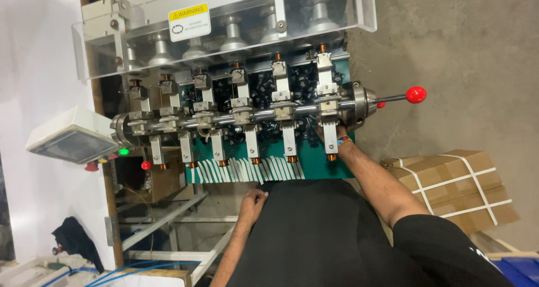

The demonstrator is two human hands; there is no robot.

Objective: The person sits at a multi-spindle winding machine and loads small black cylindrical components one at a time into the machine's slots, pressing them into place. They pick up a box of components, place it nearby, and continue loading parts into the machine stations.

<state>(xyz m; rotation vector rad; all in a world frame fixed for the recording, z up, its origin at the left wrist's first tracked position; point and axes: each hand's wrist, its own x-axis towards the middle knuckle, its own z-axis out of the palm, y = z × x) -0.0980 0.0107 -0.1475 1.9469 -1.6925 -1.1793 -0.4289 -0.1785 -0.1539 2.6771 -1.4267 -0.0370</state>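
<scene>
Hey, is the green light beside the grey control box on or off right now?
On. The green light glows bright beside the grey control box, while the red button nearby shows no such glow.

right hand [331, 134]: mostly hidden behind machine clamp [329, 131] | left hand [252, 200]: fingertips tucked against black shirt [314, 231] | cardboard box [449, 189]: near corner covered by arm
</scene>
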